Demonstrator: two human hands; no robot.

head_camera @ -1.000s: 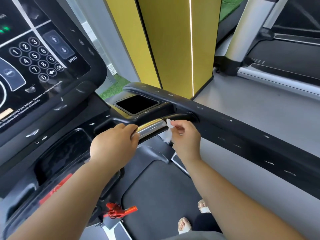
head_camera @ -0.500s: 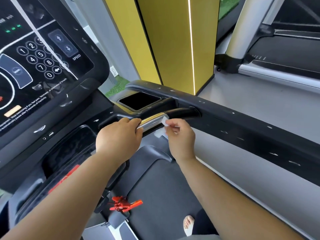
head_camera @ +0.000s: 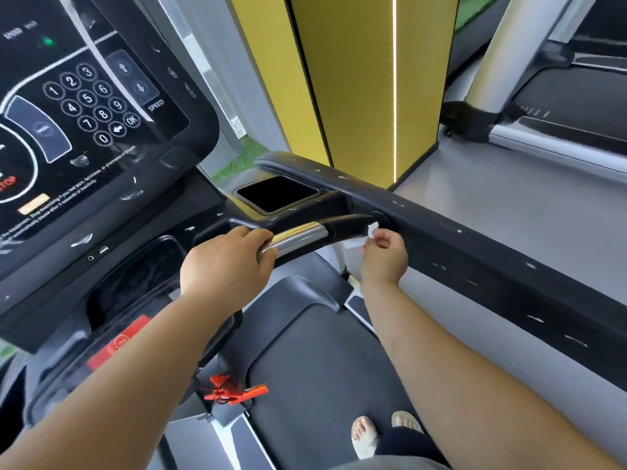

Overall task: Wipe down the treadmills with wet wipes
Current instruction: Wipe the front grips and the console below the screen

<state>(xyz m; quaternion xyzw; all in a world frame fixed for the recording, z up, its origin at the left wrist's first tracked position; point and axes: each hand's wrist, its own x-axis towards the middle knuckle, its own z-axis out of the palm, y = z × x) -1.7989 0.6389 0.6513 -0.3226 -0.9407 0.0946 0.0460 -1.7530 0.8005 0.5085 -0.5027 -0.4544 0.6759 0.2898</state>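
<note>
I stand on a black treadmill whose console [head_camera: 84, 106] fills the upper left. My left hand [head_camera: 227, 266] grips the front handlebar just left of its shiny metal sensor section [head_camera: 298, 237]. My right hand [head_camera: 383, 256] pinches a small white wet wipe [head_camera: 359, 237] against the black end of that bar, where it meets the long side rail [head_camera: 492, 252]. Most of the wipe is hidden by my fingers.
A square cup recess [head_camera: 276, 195] sits behind the bar. A red safety clip [head_camera: 234, 391] hangs below the console over the dark belt [head_camera: 322, 368]. A yellow pillar [head_camera: 356, 79] stands beyond the rail, and a second treadmill [head_camera: 559, 106] lies at the upper right.
My right hand has slid the wipe rightward along the bar, from the metal section's end to the black end by the side rail. My left hand keeps its grip.
</note>
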